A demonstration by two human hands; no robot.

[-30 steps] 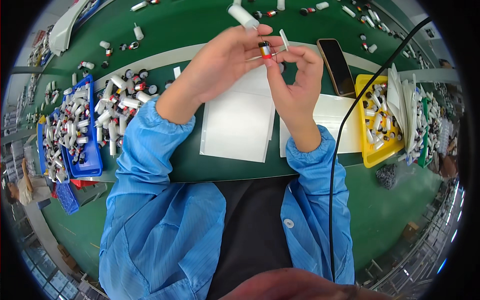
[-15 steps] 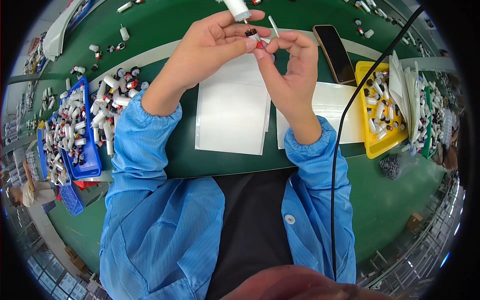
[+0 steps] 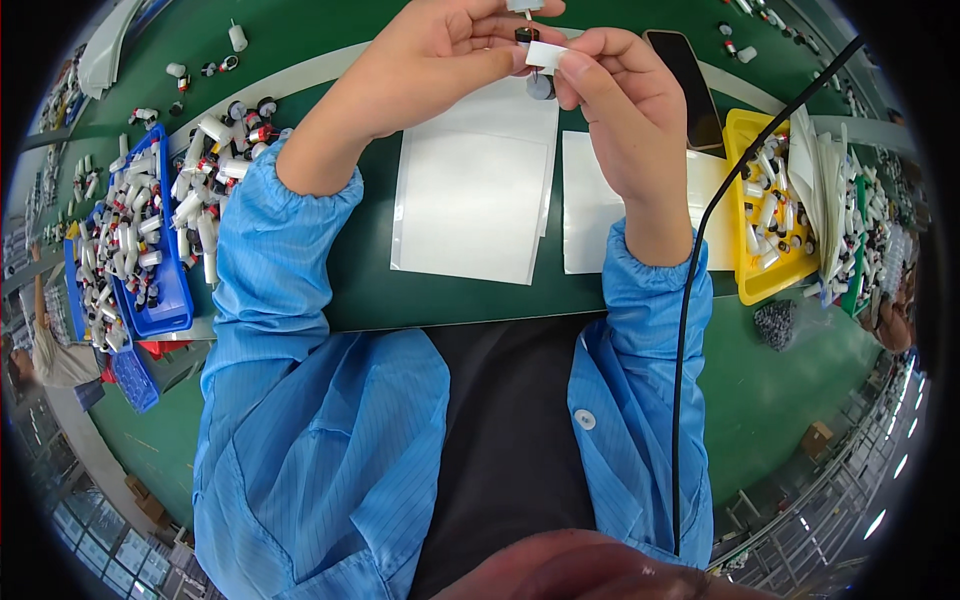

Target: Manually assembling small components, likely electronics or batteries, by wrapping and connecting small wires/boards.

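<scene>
High over the green table, my left hand (image 3: pixel 425 75) is closed, thumb and fingers pinching a small wired part with a black cap (image 3: pixel 526 35) and thin red wire. A white cylinder (image 3: pixel 524 5) at its upper end is cut off by the picture's edge. My right hand (image 3: pixel 640 115) has its thumb and forefinger closed on a small white label (image 3: pixel 545 56), which lies across the wired part and hides some of it. Just below the label shows a grey round end piece (image 3: pixel 541 87). Whether the label sticks to the part, I cannot tell.
White sheets (image 3: pixel 470 210) lie below my hands, with another sheet (image 3: pixel 590 230) to the right. A phone (image 3: pixel 690 85) and a yellow tray (image 3: pixel 745 270) of parts stand right. A blue tray (image 3: pixel 175 300) and heaped white parts (image 3: pixel 205 160) are left. A black cable (image 3: pixel 690 310) hangs in front.
Both hands have shifted up, the right one also rightward. The white label, earlier upright by the right fingertips, now lies flat across the wired part.
</scene>
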